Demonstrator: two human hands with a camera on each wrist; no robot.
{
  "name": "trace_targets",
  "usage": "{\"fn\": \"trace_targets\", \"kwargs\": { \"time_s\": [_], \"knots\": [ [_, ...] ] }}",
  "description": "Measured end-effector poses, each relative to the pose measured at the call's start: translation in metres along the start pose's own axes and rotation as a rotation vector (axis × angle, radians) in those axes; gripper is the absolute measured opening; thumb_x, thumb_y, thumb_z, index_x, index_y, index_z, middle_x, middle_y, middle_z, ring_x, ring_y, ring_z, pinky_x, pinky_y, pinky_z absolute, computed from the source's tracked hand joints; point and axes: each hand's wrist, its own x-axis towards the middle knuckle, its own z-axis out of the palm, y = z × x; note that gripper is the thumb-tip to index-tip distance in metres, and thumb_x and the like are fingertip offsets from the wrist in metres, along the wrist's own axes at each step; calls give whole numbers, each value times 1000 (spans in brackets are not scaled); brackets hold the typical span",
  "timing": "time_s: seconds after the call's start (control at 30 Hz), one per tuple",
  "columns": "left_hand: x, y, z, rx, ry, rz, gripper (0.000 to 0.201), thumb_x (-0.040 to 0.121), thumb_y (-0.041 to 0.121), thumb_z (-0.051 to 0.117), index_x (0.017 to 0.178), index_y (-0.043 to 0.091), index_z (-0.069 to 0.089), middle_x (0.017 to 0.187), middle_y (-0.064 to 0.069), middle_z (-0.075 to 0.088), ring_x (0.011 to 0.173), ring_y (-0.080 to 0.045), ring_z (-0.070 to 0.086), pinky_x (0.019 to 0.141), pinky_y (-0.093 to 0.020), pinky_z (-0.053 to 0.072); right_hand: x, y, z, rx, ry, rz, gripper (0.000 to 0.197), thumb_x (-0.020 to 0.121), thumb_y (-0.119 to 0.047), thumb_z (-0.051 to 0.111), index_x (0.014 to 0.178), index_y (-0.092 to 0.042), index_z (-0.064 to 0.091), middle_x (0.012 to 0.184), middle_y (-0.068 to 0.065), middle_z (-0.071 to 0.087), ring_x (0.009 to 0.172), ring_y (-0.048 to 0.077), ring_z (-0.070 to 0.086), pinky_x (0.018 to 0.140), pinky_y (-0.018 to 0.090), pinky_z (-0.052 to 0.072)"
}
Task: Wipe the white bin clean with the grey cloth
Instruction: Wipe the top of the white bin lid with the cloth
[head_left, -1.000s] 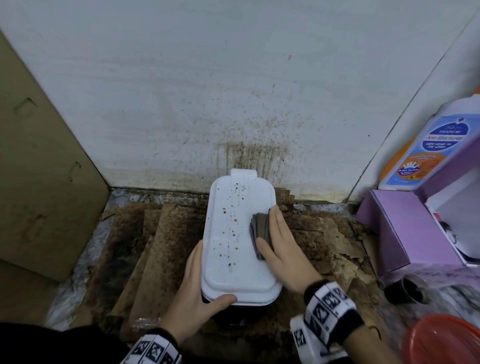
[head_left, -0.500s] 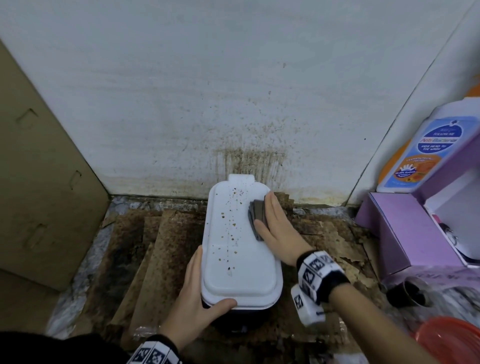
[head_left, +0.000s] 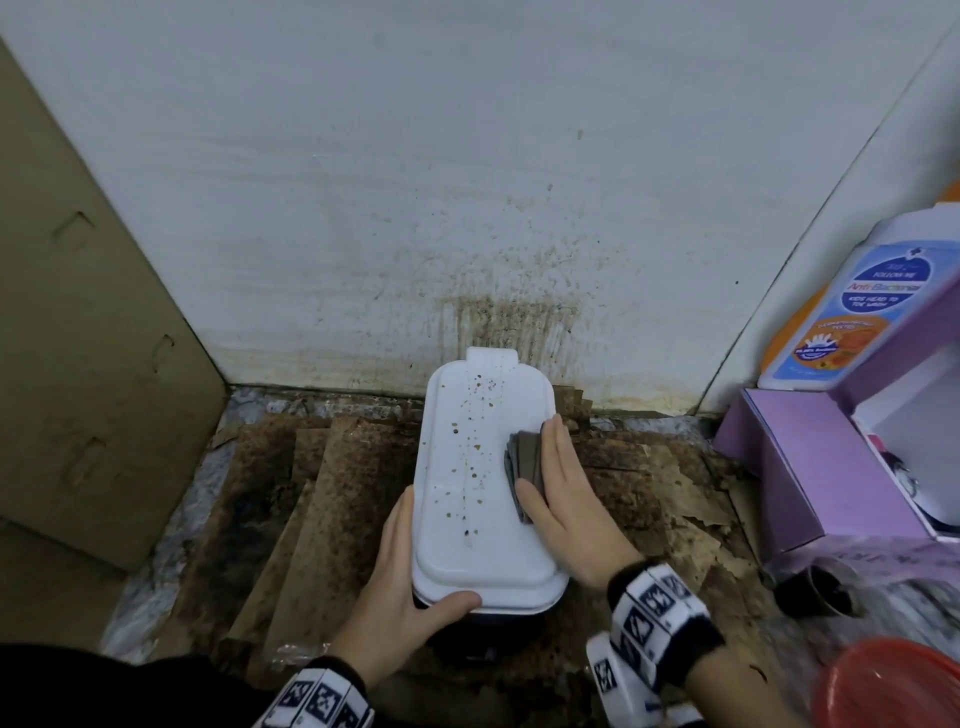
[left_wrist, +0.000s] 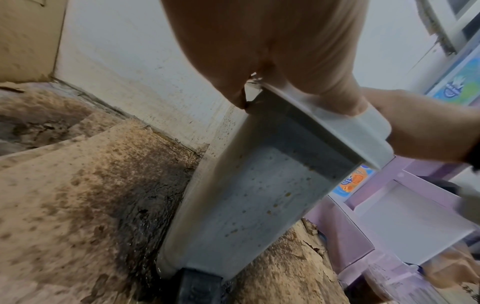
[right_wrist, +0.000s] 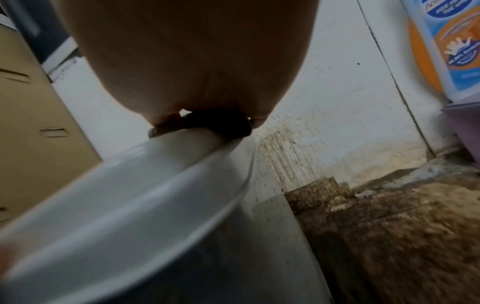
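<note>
The white bin (head_left: 467, 519) stands on the floor against the wall, its lid dotted with brown specks down the middle. A folded grey cloth (head_left: 522, 462) lies on the right side of the lid. My right hand (head_left: 563, 493) presses flat on the cloth, fingers straight and pointing away from me. My left hand (head_left: 402, 571) grips the bin's near left corner, fingers along its side and thumb hooked over the front rim. The left wrist view shows the speckled side of the bin (left_wrist: 259, 195). In the right wrist view the cloth (right_wrist: 218, 121) is dark under my palm on the lid (right_wrist: 130, 185).
Stained brown cardboard sheets (head_left: 311, 519) cover the floor around the bin. The wall (head_left: 509, 322) behind has brown splatter. A cardboard panel (head_left: 78, 338) stands on the left. To the right are a purple box (head_left: 810, 467), a soap bottle (head_left: 857, 312), a dark cup (head_left: 821, 592) and a red bowl (head_left: 893, 691).
My right hand slid the cloth toward the far end of the lid, then back toward me along the right side. My left hand has kept its hold.
</note>
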Motion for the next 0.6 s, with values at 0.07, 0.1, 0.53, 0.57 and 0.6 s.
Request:
{"fn": "trace_targets", "kwargs": {
  "time_s": [0.07, 0.1, 0.53, 0.57, 0.6],
  "knots": [
    [0, -1, 1, 14, 3, 5, 121, 73, 62, 80, 153, 47, -9, 157, 38, -6, 146, 15, 6, 115, -23, 25, -27, -4, 11, -13, 31, -20, 76, 105, -49, 29, 152, -24, -25, 157, -18, -34, 145, -4, -26, 121, 24, -3],
    [0, -1, 1, 21, 4, 8, 121, 72, 62, 80, 152, 49, -10, 156, 40, -6, 145, 16, 5, 115, -22, 24, -37, -5, 16, -19, 47, -26, 76, 105, -48, 29, 152, -25, -25, 157, -18, -34, 145, -4, -26, 121, 24, -4],
    [1, -4, 2, -4, -24, -39, 123, 72, 68, 77, 152, 50, -14, 154, 44, -16, 147, 14, -5, 120, -32, 19, 49, 4, -17, -36, -36, 28, 76, 104, -49, 27, 154, -17, -20, 160, -8, -31, 148, 5, -22, 123, 29, 0],
    [1, -3, 2, -6, -28, -46, 123, 71, 70, 76, 152, 51, -15, 153, 44, -16, 147, 13, -5, 120, -32, 19, 56, 5, -20, -52, -33, 22, 76, 105, -48, 28, 154, -15, -19, 160, -7, -31, 149, 7, -20, 121, 27, 0],
    [1, -3, 2, -8, -31, -47, 124, 71, 70, 76, 151, 51, -16, 153, 45, -17, 147, 13, -5, 120, -32, 19, 61, 7, -21, -70, -27, 15, 75, 105, -47, 28, 155, -14, -18, 161, -6, -30, 149, 8, -20, 120, 25, -1]
  ]
}}
